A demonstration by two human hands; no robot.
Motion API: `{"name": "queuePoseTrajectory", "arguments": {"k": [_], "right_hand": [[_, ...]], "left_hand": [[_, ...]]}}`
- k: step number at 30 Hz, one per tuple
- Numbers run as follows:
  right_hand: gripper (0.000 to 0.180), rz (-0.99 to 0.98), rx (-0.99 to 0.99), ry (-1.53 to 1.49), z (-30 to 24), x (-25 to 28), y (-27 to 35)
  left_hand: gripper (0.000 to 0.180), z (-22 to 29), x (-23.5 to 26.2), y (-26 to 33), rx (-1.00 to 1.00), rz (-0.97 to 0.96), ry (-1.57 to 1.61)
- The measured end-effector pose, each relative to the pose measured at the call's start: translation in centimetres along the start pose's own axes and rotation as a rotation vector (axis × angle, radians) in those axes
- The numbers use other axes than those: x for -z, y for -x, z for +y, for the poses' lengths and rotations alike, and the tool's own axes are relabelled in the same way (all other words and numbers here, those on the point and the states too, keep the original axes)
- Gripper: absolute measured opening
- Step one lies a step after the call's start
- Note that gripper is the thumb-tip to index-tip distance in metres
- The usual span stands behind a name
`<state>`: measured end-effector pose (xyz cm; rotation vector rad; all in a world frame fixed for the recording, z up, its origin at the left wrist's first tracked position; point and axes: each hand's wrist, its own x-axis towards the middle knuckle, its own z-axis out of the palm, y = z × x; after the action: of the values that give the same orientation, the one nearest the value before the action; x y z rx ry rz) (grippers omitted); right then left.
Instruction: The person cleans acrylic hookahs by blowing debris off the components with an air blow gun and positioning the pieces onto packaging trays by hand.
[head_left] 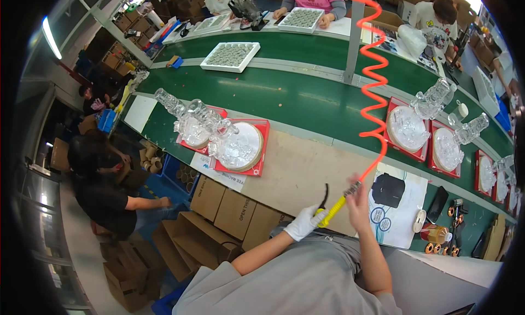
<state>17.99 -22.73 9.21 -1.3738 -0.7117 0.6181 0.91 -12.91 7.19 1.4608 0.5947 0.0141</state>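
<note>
My left hand (pixel 305 224), in a white glove, is closed around the lower end of a yellow air blow gun (pixel 338 207) with a thin black nozzle (pixel 327 193). Bare, my right hand (pixel 358 204) has its fingers wrapped around the metal fitting (pixel 354 188) at the gun's upper end. An orange-red coiled air hose (pixel 374 164) runs from that fitting up past the metal post. Both hands are above the near edge of a beige board (pixel 298 170).
Clear glass-like parts on round bases sit in red trays (pixel 263 148) at left and more red trays (pixel 395 133) at right. At right lie a black pouch (pixel 388 189), phone (pixel 437 204), tape rolls and bottle (pixel 436 233). Cardboard boxes (pixel 235 214) stand below left; co-workers sit around.
</note>
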Motion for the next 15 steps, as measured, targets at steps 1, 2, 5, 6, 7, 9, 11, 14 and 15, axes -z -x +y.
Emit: {"name": "queuePoseTrajectory", "arguments": {"k": [1, 2, 5, 6, 7, 9, 11, 14, 15], "right_hand": [[0.051, 0.12, 0.034, 0.14, 0.0, 1.9, -1.2], [0.051, 0.248, 0.059, 0.145, -0.2, 4.5, -2.8], [0.047, 0.56, 0.236, 0.274, -4.2, 11.1, -8.0], [0.046, 0.574, 0.334, 0.288, -5.0, 13.4, -10.0], [0.048, 0.567, 0.357, 0.387, -7.0, 14.4, -11.9], [0.051, 0.64, 0.317, 0.452, -9.3, 16.3, -15.8], [0.054, 0.701, 0.454, 0.742, -10.4, 20.6, -19.5], [0.061, 0.728, 0.46, 0.817, -12.0, 24.0, -23.7], [0.061, 0.737, 0.472, 0.81, -12.0, 25.3, -25.2]], "left_hand": [[0.046, -0.8, 0.2, -0.5, -0.039, 0.136, -0.072], [0.047, -1.6, 0.7, -1.0, -0.084, 0.266, -0.148], [0.052, -2.5, 3.0, -0.2, -0.004, 0.412, -0.439], [0.052, -4.2, 3.9, -0.1, 0.1, 0.455, -0.483], [0.05, -6.1, 5.1, 0.2, 0.181, 0.505, -0.52], [0.047, -8.2, 6.3, 0.6, 0.054, 0.603, -0.389], [0.045, -9.2, 6.6, -0.1, 0.058, 0.585, -0.394], [0.042, -10.5, 6.4, -1.1, 0.023, 0.571, -0.402], [0.042, -10.7, 6.8, -1.3, -0.006, 0.566, -0.421]]}}
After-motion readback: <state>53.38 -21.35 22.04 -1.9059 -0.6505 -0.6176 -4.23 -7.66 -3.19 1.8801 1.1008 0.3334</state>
